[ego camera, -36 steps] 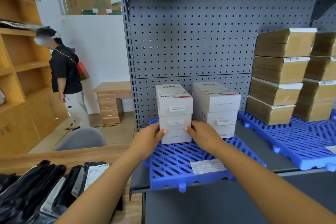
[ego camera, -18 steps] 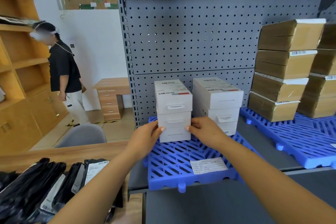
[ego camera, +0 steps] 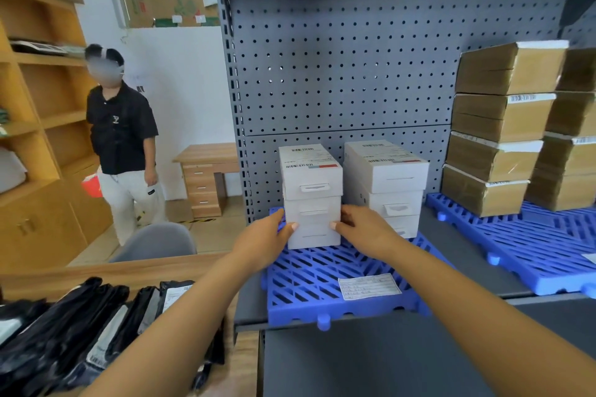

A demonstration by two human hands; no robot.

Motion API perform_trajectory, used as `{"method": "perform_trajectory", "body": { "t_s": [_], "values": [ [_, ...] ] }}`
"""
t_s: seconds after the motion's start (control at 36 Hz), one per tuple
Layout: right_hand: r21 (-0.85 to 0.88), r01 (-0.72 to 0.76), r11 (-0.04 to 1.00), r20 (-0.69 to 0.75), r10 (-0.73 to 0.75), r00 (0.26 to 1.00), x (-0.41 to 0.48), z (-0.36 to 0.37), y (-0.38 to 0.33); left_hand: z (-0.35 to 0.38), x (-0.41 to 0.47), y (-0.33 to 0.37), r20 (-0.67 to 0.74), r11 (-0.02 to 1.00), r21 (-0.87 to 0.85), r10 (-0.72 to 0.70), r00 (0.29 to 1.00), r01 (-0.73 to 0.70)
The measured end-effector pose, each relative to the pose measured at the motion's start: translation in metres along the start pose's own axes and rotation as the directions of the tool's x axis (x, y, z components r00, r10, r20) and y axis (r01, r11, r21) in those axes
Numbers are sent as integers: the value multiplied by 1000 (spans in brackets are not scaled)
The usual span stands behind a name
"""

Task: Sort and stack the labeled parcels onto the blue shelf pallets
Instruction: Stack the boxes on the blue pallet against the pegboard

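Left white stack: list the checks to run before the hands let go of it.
1. Grip: left hand and right hand hold the left white stack low down, from either side: ok.
2. Support: the stack's base rests on the blue pallet: ok.
3. Squareness: the top box looks a little wider than those below, perhaps a lens effect: cannot tell.
4. Clearance: a narrow gap shows between it and the right white stack: ok.
5. Label: the barcode label faces up on the top box: ok.
6. Room behind, toward the pegboard: hidden by the stack: cannot tell.
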State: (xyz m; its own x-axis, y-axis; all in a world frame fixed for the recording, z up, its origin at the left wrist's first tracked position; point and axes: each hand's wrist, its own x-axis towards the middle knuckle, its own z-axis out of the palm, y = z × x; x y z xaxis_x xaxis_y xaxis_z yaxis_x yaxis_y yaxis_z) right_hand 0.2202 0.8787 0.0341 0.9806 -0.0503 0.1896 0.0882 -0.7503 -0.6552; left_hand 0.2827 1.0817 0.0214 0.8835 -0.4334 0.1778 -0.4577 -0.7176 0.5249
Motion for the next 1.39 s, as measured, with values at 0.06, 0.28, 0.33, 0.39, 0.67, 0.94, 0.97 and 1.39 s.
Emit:
{"method": "perform_trajectory", "body": {
  "t_s": [0.06,0.28,0.33,0.39,0.67,0.94,0.97,1.39],
  "values": [
    [33,11,999,-47,-9,999,-3,-1,-2,-6,-3,4,-41,1000,8,5,999,-5],
    [-140,173,975,-249,-204,947,-9,-22,-23,-37,-4,22,-267,951,215,276,923,-222],
    [-230,173,958,-219,-224,949,-8,-25,-28,-41,0,24,-238,939,264,286,928,-222],
    [-305,152,940,-195,-218,956,-8,-27,-33,-44,2,27,-206,944,264,254,945,-196],
    [-418,114,901,-177,-204,963,-2,-19,-35,-44,2,35,-214,968,186,208,955,-169],
    [-477,116,871,-195,-233,953,6,-18,-33,-43,7,34,-235,962,230,201,951,-146],
    [-479,118,870,-191,-234,953,7,-19,-32,-43,7,34,-240,962,233,200,950,-143],
    [-423,143,895,-174,-235,956,5,-25,-38,-41,5,38,-307,896,437,230,924,-78]
  ]
}}
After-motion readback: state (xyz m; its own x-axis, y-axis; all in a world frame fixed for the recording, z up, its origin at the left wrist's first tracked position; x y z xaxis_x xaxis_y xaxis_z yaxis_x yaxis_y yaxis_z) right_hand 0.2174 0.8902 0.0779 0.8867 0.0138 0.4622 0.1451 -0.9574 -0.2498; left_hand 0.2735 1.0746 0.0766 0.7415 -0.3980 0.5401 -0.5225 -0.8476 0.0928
